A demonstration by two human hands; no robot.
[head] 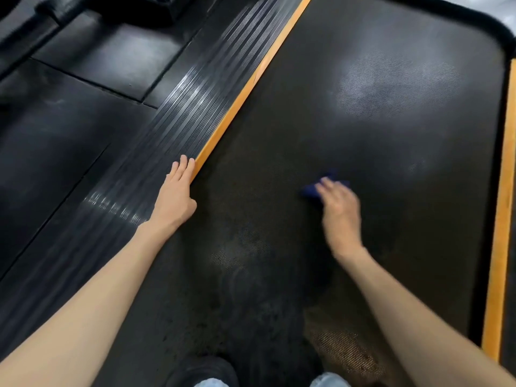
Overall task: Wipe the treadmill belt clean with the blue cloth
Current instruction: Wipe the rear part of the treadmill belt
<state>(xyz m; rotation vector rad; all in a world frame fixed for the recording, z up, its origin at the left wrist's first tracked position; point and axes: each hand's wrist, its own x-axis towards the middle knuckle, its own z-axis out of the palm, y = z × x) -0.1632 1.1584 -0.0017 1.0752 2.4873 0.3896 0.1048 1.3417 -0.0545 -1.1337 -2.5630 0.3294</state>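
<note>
While left hand (pixel 174 199) lies flat (fingers (pixel 183 169) together), right hand's (pixel 339 208) fingers (pixel 327 185) curl over blue cloth (pixel 310 192).

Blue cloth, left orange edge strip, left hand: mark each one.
Crumpled blue cloth (pixel 309 191), head view, its exposed left corner.
Left orange edge strip (pixel 252 79), head view, middle of its length.
Left hand (pixel 175 198), head view, back of the hand.

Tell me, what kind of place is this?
Probably a gym, though I can't be sure. There's a wide treadmill belt with an orange edge strip, a ribbed foot rail beside it, and black rubber floor tiles like gyms often have.
</note>
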